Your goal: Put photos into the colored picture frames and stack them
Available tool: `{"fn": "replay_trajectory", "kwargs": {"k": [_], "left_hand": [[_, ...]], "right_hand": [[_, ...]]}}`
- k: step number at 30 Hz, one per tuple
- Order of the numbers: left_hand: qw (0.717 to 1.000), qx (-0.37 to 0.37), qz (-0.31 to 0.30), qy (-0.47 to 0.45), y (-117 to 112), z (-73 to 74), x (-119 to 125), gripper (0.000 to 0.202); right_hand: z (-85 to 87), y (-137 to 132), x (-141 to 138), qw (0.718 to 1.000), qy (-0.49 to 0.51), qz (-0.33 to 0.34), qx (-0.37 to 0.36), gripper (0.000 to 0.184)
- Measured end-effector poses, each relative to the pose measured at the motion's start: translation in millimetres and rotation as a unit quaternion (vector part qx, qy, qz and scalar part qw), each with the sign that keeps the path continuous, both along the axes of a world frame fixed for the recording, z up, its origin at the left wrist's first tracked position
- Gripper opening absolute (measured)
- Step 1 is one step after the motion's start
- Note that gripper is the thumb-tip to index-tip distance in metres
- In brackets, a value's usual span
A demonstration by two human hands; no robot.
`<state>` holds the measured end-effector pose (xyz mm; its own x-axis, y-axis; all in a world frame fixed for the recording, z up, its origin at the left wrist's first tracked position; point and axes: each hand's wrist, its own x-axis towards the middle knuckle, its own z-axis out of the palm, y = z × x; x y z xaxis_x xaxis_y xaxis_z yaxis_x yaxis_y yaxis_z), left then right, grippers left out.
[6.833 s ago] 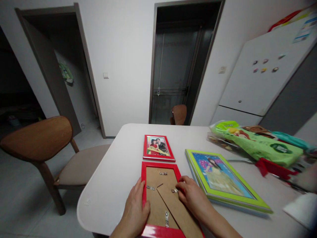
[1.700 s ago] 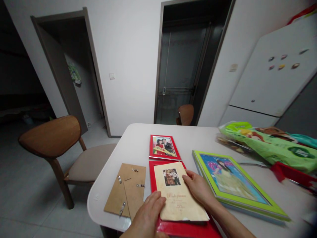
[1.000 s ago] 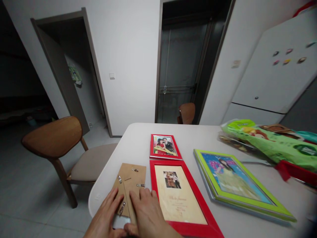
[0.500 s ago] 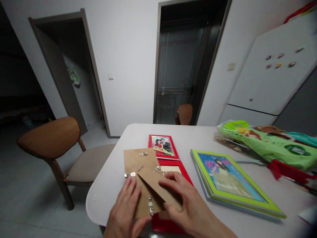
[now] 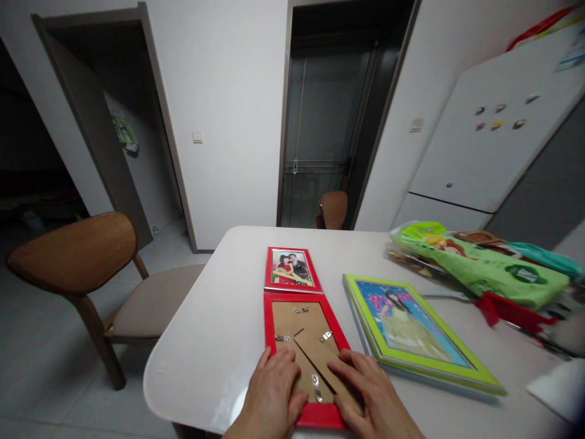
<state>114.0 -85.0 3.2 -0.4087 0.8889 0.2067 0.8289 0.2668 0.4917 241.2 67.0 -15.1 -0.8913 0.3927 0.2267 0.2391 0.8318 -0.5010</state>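
Face down on the table lies a red picture frame (image 5: pixel 269 320) with a brown backing board (image 5: pixel 286 317) set inside its border. Small metal clips sit on the board, and a cardboard stand flap (image 5: pixel 317 360) slants across it. My left hand (image 5: pixel 274 390) lies over the frame's lower left edge, its fingers resting on frame and board. On the lower right, my right hand (image 5: pixel 372 390) has its thumb and fingers around the flap's lower end. The flap looks nearly flat against the board. Touching the far edge is a second red frame (image 5: pixel 269 268), showing a photo of a couple.
Right of the hands is a stack of picture frames with a lime-green one (image 5: pixel 411 329) on top. Behind it lie a green plastic bag (image 5: pixel 498 262) and a red-handled tool (image 5: pixel 507 311). A wooden chair (image 5: pixel 73 250) stands left of the white table (image 5: pixel 205 329).
The backing board, earlier askew and lifted over the frame on the left, now sits within the red border. Both hands have moved right with it, and the flap looks lower.
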Motion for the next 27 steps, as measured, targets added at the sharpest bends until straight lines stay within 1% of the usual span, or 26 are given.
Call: {"fn": "replay_trajectory", "kwargs": {"k": [3,5,6,8,9,10,14,18,21,23,27], "left_hand": [[1.0,0.023,0.003,-0.004,-5.2,-0.9,-3.1,0.021],[0.999,0.036,-0.004,-0.008,-9.1,-4.2,-5.8,0.02],[0.999,0.039,-0.018,-0.009,-10.9,-6.3,-7.3,0.024],[0.998,0.04,-0.053,-0.008,-13.9,-10.8,-9.7,0.044],[0.997,0.039,-0.064,-0.006,-14.9,-12.8,-10.5,0.052],[0.997,0.037,-0.067,-0.006,-15.6,-14.5,-10.9,0.056],[0.998,0.022,-0.051,-0.016,-15.8,-15.5,-10.5,0.05],[0.998,0.009,-0.054,-0.035,-15.9,-12.7,-11.2,0.049],[0.997,0.011,-0.057,-0.04,-16.6,-12.8,-13.0,0.044],[0.997,0.008,-0.06,-0.041,-17.0,-13.1,-14.1,0.042],[0.997,-0.012,-0.067,-0.044,-17.8,-12.8,-15.9,0.037]], "right_hand": [[6.0,4.8,-9.6,1.0,0.002,0.016,0.019,0.032],[11.3,11.3,-21.5,0.999,0.003,0.003,0.05,0.032],[13.2,14.7,-27.8,0.997,0.001,-0.008,0.071,0.031],[14.9,20.2,-38.2,0.994,-0.011,-0.025,0.109,0.028],[14.7,21.9,-41.5,0.992,-0.018,-0.025,0.121,0.027],[14.0,23.0,-43.2,0.992,-0.022,-0.02,0.125,0.026],[9.9,24.0,-40.0,0.993,-0.018,-0.006,0.114,0.027],[7.0,25.2,-34.4,0.995,-0.015,-0.007,0.103,0.028],[7.1,20.3,-29.3,0.994,0.0,-0.006,0.11,0.03],[10.0,10.8,-24.3,0.993,0.01,0.023,0.116,0.031],[19.9,-13.2,-16.9,0.984,-0.003,0.157,0.087,0.025]]}}
